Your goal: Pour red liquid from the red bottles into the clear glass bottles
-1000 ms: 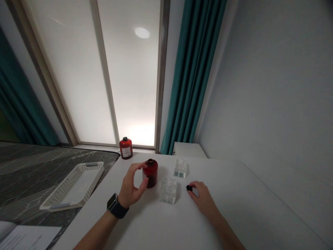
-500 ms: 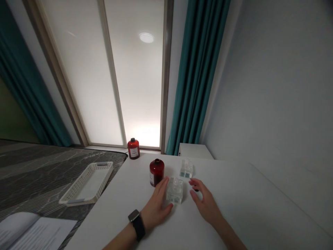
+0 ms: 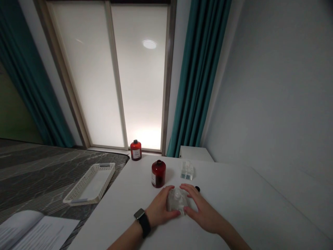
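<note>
Left hand [image 3: 160, 207] holds the near clear bottle [image 3: 177, 198] on the table [image 3: 234, 201]; right hand [image 3: 203, 211] curves around its right side, grip unconfirmed. Uneven pressure could tip it; a stray knuckle could topple the red bottle [image 3: 159, 174], farther left.

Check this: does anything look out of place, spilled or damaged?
The nearer red bottle stands uncapped, unlike the farther red bottle; a black cap lies loose beside the right hand. No spill or damage is visible.
</note>
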`<state>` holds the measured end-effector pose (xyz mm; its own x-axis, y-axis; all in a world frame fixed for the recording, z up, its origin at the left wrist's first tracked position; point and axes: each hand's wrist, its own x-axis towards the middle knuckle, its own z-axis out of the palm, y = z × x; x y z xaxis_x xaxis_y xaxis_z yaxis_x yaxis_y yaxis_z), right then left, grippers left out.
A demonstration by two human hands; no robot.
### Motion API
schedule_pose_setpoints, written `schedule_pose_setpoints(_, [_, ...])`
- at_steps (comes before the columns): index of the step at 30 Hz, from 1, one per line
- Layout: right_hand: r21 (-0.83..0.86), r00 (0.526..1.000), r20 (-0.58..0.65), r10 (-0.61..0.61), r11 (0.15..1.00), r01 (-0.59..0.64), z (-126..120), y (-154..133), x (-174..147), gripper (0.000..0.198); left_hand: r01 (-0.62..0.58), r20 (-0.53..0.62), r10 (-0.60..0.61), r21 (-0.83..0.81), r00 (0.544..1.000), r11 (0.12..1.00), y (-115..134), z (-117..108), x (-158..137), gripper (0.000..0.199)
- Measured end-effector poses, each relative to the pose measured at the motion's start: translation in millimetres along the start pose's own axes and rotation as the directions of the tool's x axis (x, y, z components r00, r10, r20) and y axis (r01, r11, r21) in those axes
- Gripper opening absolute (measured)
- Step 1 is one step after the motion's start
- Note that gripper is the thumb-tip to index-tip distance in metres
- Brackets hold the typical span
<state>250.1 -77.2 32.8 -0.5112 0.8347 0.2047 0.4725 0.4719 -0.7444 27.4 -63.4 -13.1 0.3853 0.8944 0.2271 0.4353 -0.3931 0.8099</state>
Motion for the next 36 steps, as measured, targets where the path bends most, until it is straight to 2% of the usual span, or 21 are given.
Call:
schedule_pose_setpoints(1, [-0.083,0.999,-0.052,-0.009,0.997,0.004,-3,-9,3,0.046,0.020,-0.003,-0.020,-0.006,1.000,1.000,0,2,-1,0.079])
schedule_pose_setpoints(3, [-0.253,0.998,-0.049,-0.051,0.967,0.037,-7,-27,14,0.026,0.042,0.007,-0.042,-0.022,0.999,0.999,0,2,-1,0.074])
schedule_pose_setpoints(6, [-0.497,0.993,0.110,-0.050,0.862,0.098,-9,-46,34,0.019,0.023,0.034,-0.021,-0.047,0.999,0.999,1,-3,1,0.066])
schedule_pose_setpoints(8, [-0.559,0.982,0.188,-0.016,0.820,0.120,-10,-52,44,0.016,-0.011,0.057,0.015,-0.077,0.998,0.997,1,-7,1,0.065])
schedule_pose_setpoints(12, [-0.538,0.961,0.271,-0.049,0.820,0.194,-11,-56,52,0.014,-0.075,0.091,0.090,-0.156,0.992,0.985,0,-12,2,0.071])
schedule_pose_setpoints(18, [-0.487,0.924,0.358,-0.134,0.818,0.307,-18,-59,51,0.016,-0.091,0.138,0.112,-0.150,0.984,0.984,-5,-17,4,0.070])
schedule_pose_setpoints(22, [-0.442,0.877,0.437,-0.202,0.801,0.404,-26,-61,45,0.028,-0.131,0.165,0.161,-0.183,0.973,0.974,-7,-18,5,0.069])
schedule_pose_setpoints(24, [-0.445,0.890,0.406,-0.206,0.806,0.390,-27,-60,45,0.035,-0.147,0.151,0.178,-0.194,0.972,0.970,-7,-18,4,0.073])
schedule_pose_setpoints(27, [-0.575,0.959,0.244,-0.145,0.774,0.264,-23,-58,47,0.046,-0.111,0.159,0.137,-0.167,0.978,0.980,-7,-16,3,0.075])
schedule_pose_setpoints(29, [-0.647,0.980,0.176,-0.091,0.740,0.184,-20,-58,50,0.045,-0.068,0.173,0.092,-0.143,0.981,0.987,-7,-16,2,0.073])
schedule_pose_setpoints(31, [-0.636,0.981,0.189,-0.035,0.757,0.150,-19,-59,50,0.041,-0.052,0.180,0.075,-0.127,0.981,0.990,-6,-16,2,0.072])
schedule_pose_setpoints(33, [-0.553,0.969,0.246,-0.012,0.820,0.150,-22,-60,48,0.037,-0.052,0.174,0.072,-0.119,0.982,0.992,-5,-16,1,0.073])
schedule_pose_setpoints(36, [-0.399,0.943,0.323,-0.075,0.893,0.208,-31,-57,42,0.051,-0.064,0.172,0.088,-0.139,0.981,0.988,-2,-17,2,0.073])
